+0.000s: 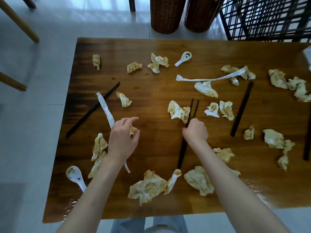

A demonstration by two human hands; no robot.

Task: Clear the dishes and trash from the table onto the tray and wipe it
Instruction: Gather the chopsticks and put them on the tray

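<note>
Forearms are reaching in from the near edge over a brown wooden desk [151, 47] that is carrying nearly all its litter. Far left, a white spoon [74, 175] is lying at the near corner, with one pair of dark chopsticks [92, 110] lying diagonally beyond it under a white paper strip [106, 108]. Left hand [123, 137] is curling thumb and fingers around a small crumpled napkin [133, 130], pinching it against the palm. Right hand [195, 132] is closing around a second pair of chopsticks [193, 110], tips pointing away, handles trailing back under the wrist. Between the arms a large stained napkin [148, 185] is sitting near the edge. Further right, more wads, a second spoon [183, 58], a long twisted wrapper [210, 79] and a third chopstick pair [242, 108] are scattered to the far side. No tray is showing in view, so clearing looks barely begun; wiping cannot start until the sauce spots [136, 87] are exposed. Pale tiled floor [33, 115], two wicker baskets [165, 14] and a black lattice rack [269, 17] are bordering the scene.
</note>
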